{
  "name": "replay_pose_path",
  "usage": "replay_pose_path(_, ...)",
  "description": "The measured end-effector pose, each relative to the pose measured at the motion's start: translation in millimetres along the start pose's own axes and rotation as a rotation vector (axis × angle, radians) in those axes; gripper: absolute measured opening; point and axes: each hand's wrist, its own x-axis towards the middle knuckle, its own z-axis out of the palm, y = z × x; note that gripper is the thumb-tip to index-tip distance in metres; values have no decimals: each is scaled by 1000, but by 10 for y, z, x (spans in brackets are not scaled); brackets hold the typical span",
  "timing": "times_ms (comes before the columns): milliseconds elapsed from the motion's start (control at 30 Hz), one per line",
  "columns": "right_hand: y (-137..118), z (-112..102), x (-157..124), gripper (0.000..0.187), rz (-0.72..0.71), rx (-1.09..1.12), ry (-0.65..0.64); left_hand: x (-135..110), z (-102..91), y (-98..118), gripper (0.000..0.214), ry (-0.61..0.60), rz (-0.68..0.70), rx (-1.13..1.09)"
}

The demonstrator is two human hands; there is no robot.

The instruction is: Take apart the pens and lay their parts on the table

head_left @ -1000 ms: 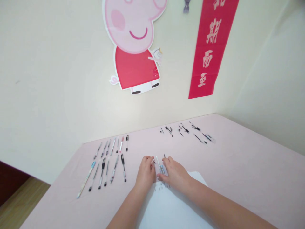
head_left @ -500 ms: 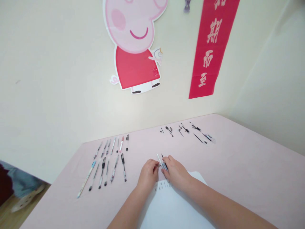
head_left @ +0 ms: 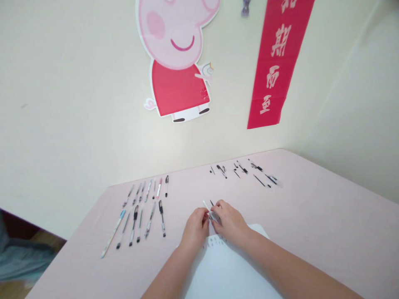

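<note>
My left hand (head_left: 195,227) and my right hand (head_left: 230,221) are close together above the top edge of a white sheet (head_left: 230,270). Both have their fingers pinched. Between them a thin white stick-like pen part (head_left: 205,205) slants up and to the left. A dark pointed pen part (head_left: 211,202) sticks up beside my right fingertips. My right fingers are closed around pen parts, with a greyish piece partly visible beneath. What my left thumb and finger pinch is mostly hidden.
Two rows of pens (head_left: 161,216) lie on the pink tabletop (head_left: 311,232) at left. Loose black pen parts (head_left: 240,167) are scattered at the back right, near the wall. A person's trouser leg (head_left: 25,257) shows beyond the table's left edge.
The white pen part has tipped slightly further left between my hands, which have barely shifted. At lower left, the other person's leg has moved, showing more trouser and less shoe.
</note>
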Motion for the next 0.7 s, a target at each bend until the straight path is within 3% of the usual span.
replay_pose_path(433, 34, 135, 68, 11, -134, 159, 89, 30, 0, 2, 20, 7, -96, -59)
replay_pose_path(600, 119, 121, 136, 12, -19, 299, 236, 21, 16, -35, 21, 8, -93, -64)
replay_pose_path(700, 204, 166, 185, 12, 56, 309, 256, 20, 24, -44, 21, 11, -88, -65)
